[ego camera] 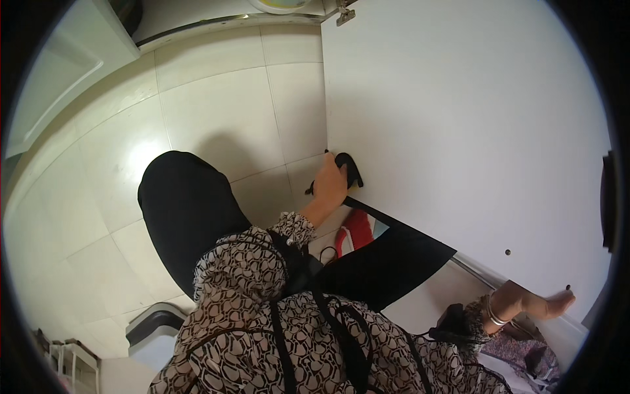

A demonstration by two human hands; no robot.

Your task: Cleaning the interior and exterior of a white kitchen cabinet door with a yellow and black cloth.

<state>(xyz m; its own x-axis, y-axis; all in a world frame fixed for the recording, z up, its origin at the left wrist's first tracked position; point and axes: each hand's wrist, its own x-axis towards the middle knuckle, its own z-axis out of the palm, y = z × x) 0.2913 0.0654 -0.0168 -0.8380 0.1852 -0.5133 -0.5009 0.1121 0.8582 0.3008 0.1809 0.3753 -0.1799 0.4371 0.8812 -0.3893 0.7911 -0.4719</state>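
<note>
A large white cabinet door panel [457, 128] stands open before me at the right. My left hand [330, 180] is closed around its lower left corner, beside a black curved object [350, 170] that I cannot identify. Low at the right, my right hand [536, 303], with bangles at its wrist, touches the panel's near edge; whether its fingers grip the edge is unclear. A metal hinge [346, 16] shows at the panel's top left. Small dark fittings [508, 252] dot its lower part.
Pale floor tiles [216, 113] lie around my black-clad knees. A cabinet's bottom edge [221, 22] runs across the top, with another white door [64, 64] at upper left. A red brush-like object [355, 231] lies by my knee. Patterned cloth [521, 349] is at lower right, a white rack [74, 367] at lower left.
</note>
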